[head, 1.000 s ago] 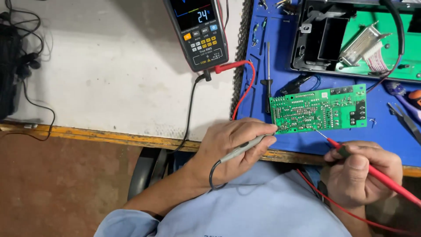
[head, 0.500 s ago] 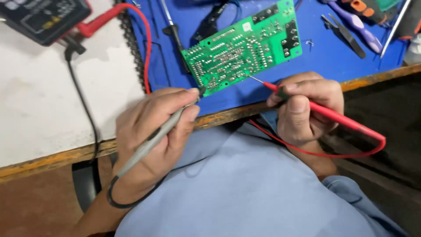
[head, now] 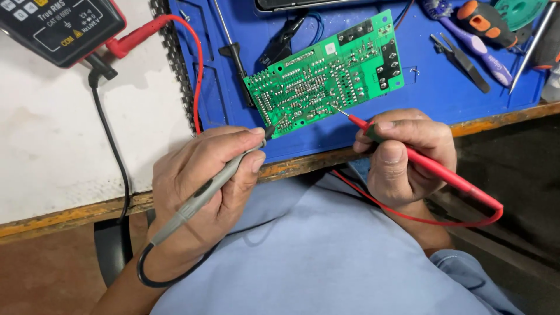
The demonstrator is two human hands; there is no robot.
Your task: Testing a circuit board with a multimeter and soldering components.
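While the left hand was closed around a grey test probe, thumb and fingers wrapped along its shaft, the probe's dark tip met the near left corner of a green circuit board. From the probe's rear end a black lead curled under the wrist. The right hand was clamped on a red test probe, pinched between thumb and forefinger, and its thin metal tip touched the board near the middle of its near edge. A red lead looped back from that probe's end beneath the hand.

The board lay tilted on a blue work mat, solder side up, close to the front edge of the bench. Beyond the board, on the mat, lay a slim screwdriver and a black clip. To the right were black tweezers, a purple-handled tool and an orange-and-black screwdriver handle. At the far left, on the white bench top, sat a dark multimeter, with a red plug and a black plug in its lower end. The person's light blue shirt filled the foreground.
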